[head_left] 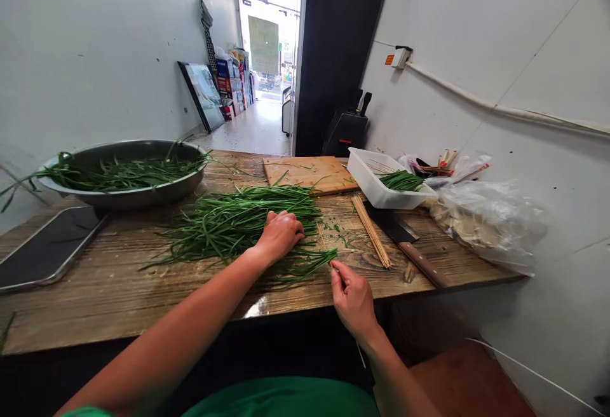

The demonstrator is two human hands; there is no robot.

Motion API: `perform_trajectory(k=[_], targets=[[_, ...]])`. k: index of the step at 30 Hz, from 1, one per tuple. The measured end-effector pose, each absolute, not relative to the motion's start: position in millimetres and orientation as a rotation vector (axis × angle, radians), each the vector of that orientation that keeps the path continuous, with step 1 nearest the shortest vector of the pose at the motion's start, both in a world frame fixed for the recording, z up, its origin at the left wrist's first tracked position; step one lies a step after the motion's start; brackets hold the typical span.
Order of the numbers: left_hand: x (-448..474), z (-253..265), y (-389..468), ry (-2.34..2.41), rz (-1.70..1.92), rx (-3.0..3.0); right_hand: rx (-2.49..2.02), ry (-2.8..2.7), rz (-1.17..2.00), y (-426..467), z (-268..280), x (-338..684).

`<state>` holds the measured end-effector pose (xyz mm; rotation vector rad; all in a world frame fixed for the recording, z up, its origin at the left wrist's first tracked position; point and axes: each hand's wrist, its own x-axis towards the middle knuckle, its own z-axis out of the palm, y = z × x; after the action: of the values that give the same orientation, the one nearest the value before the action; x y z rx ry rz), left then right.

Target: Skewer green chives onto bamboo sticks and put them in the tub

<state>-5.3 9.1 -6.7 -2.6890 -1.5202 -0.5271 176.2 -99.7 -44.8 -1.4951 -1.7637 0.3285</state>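
A heap of long green garlic chives (223, 220) lies on the wooden table. My left hand (281, 236) is over its right part, fingers curled down into the stalks, fingertips partly hidden. In my right hand (351, 296), thumb and forefinger pinch a thin bamboo skewer (361, 353), which runs up past the cut ends of a small bunch of chives (326, 255) and down below the hand. Whether the skewer pierces that bunch, I cannot tell. To the right lies a bundle of bamboo skewers (372, 232).
A cleaver (422, 263) lies right of the skewers, its handle toward the table's front edge. Behind are a cutting board (309, 172) and a white plastic tray (381, 198) holding chives. A metal basin (128, 199) of chives and a dark flat panel (50, 245) are left; a plastic bag (490, 220) sits right.
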Motion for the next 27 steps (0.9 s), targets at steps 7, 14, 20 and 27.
perform_trajectory(k=[7,14,20,27], targets=[[0.6,-2.8,4.5,-1.473,-0.586,-2.684,-1.497,-1.763,0.327,-101.3,-43.1,175.9],[2.8,-1.9,5.3,-1.643,-0.763,-2.719,-1.482,-1.768,0.331,-100.3,-45.1,176.5],[1.2,-6.0,11.2,-1.718,-0.866,-2.792,-1.458,-1.752,0.344,-101.0,-44.0,175.9],[0.9,-6.7,12.2,-1.776,-0.994,-2.827,-1.454,-1.764,0.355,-101.7,-42.6,176.0]])
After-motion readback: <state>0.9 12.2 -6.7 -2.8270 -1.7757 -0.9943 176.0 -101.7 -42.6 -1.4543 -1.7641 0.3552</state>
